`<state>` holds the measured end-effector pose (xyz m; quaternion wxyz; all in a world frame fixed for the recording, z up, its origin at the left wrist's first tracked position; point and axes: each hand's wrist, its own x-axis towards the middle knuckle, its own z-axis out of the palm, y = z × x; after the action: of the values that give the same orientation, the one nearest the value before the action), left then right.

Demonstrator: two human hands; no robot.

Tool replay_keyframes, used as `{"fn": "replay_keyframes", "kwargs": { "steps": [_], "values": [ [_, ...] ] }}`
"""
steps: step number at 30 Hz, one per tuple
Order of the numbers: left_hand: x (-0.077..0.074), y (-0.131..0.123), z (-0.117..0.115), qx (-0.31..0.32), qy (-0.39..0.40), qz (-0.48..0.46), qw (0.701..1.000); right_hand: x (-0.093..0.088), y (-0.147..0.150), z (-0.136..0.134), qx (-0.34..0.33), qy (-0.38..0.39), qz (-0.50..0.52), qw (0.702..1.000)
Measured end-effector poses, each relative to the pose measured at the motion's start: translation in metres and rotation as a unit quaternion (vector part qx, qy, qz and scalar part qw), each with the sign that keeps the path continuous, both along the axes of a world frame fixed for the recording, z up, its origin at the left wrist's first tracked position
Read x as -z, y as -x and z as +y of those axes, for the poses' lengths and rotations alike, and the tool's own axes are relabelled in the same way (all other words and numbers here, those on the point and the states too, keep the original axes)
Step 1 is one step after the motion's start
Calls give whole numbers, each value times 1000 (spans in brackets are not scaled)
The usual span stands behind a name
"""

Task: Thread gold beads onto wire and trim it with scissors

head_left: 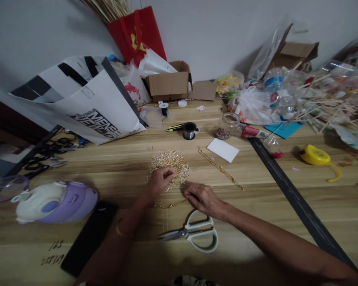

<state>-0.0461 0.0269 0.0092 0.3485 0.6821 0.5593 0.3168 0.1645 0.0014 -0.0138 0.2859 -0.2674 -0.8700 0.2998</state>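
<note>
A heap of small gold and silver beads and links (170,162) lies on the wooden table (271,206). My left hand (159,180) rests at the heap's near edge, its fingers pinched on some of the small pieces. My right hand (201,197) lies just right of it, fingers curled down onto the table beside the heap; what they hold is too small to name. A thin gold chain (168,205) runs between my wrists. A second gold chain (220,168) lies stretched out to the right. White-handled scissors (193,233) lie under my right wrist.
A purple and white bottle (55,200) lies at left beside a black phone (89,236). A wire spool (189,130), a white card (222,149), a bead jar (225,126) and a yellow tape measure (316,156) sit further back. Bags, boxes and sticks crowd the far edge.
</note>
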Motion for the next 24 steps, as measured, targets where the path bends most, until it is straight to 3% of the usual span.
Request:
{"fn": "replay_keyframes", "kwargs": {
  "steps": [8,24],
  "values": [
    [2,3,2,-10,91,-135,987,-2,0,-1,5,7,-5,1000],
    [0,-2,-2,90,240,-236,937,-4,-1,0,-5,27,42,999]
  ]
}}
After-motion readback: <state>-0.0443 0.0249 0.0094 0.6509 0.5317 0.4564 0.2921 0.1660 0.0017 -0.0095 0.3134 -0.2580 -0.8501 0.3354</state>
